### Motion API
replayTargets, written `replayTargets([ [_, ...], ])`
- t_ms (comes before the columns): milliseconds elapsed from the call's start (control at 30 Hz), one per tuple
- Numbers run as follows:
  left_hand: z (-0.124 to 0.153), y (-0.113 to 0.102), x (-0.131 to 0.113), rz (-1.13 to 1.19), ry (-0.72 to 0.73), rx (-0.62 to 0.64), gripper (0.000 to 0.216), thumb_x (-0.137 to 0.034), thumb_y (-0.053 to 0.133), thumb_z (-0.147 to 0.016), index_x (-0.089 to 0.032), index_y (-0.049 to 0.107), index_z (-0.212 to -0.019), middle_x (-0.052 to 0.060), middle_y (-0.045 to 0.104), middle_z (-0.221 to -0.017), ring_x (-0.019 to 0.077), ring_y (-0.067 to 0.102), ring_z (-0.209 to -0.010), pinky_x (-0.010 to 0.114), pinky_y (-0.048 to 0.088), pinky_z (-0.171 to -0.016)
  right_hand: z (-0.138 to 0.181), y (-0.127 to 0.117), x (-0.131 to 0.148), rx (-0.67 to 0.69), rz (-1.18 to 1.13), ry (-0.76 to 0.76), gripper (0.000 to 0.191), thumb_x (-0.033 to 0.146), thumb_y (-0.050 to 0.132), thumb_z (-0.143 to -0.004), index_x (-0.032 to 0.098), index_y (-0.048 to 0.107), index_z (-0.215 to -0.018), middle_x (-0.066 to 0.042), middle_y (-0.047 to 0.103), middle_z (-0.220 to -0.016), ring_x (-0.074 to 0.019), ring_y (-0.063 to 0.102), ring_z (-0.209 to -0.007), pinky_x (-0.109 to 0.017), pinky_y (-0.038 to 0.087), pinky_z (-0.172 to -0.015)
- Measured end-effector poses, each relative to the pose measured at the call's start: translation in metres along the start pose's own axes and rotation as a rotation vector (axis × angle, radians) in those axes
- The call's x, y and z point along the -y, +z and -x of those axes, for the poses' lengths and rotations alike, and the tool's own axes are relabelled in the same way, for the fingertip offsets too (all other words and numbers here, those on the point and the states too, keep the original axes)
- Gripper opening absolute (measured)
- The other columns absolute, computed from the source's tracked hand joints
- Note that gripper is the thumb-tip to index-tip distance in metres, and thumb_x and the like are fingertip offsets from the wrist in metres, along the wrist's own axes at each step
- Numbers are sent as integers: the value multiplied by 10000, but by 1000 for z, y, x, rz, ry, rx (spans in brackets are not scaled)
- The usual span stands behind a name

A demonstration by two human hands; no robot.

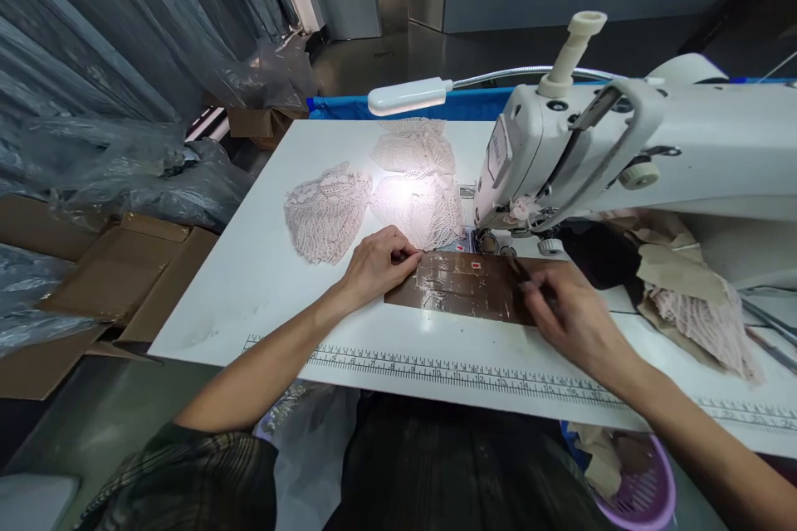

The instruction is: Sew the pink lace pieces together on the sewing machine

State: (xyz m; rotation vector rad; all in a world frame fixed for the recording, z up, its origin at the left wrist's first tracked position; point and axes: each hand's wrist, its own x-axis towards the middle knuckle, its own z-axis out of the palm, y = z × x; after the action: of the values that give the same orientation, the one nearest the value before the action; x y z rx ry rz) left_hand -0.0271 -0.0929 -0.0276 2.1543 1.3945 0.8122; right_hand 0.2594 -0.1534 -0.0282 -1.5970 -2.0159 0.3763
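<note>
My left hand [378, 264] rests on the white table [261, 265], fingers pinched on the edge of a pale pink lace piece [418, 211] by the left end of a brown taped plate [464, 286]. My right hand [569, 311] lies on the right end of that plate, fingers closed round a thin dark tool [521, 272] pointing toward the needle area of the white sewing machine [623, 153]. Two more lace pieces lie further left [327, 211] and behind [414, 145].
A gooseneck lamp [408, 95] shines on the lace. Lace and beige fabric [697, 299] are piled under the machine arm at right. A ruler strip [466, 373] runs along the table's front edge. Cardboard boxes [118, 274] and plastic sheeting at left; a purple basket [641, 485] below.
</note>
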Motion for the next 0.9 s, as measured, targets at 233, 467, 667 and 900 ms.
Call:
replayTargets([
  [233, -1, -1, 0, 60, -28, -16, 108, -249, 653, -834, -192, 697, -753, 12, 657, -809, 117, 587, -692, 257, 480, -618, -50, 29, 56, 363, -217, 59, 389, 467, 279, -997, 223, 429, -734, -5, 537, -591, -160, 505, -529, -293, 375, -556],
  [467, 0, 1, -1, 51, -34, -33, 140, -240, 639, -837, -178, 677, -717, 11, 646, -778, 117, 574, -664, 261, 462, -606, -86, 48, 74, 411, 144, 61, 504, 431, 317, -991, 204, 429, -555, -59, 580, -616, -161, 453, -524, -290, 270, -522],
  [667, 0, -2, 3, -27, 19, -84, 142, -292, 589, -884, -183, 675, -853, 53, 653, -954, 177, 618, -876, 344, 526, -808, -73, 46, 69, 383, 162, 31, 467, 431, 326, -988, 202, 492, -617, -56, 585, -615, -161, 473, -510, -281, 262, -505],
  [900, -23, 10, 17, -281, -113, 39, 718, -590, 350, -962, -144, 195, -1502, 181, 136, -1595, 359, 91, -1483, 561, 181, -1182, -15, 14, -1, 115, 254, -109, 497, 479, 236, -1003, 200, 570, -765, -48, 593, -606, -189, 534, -506, -286, 271, -493],
])
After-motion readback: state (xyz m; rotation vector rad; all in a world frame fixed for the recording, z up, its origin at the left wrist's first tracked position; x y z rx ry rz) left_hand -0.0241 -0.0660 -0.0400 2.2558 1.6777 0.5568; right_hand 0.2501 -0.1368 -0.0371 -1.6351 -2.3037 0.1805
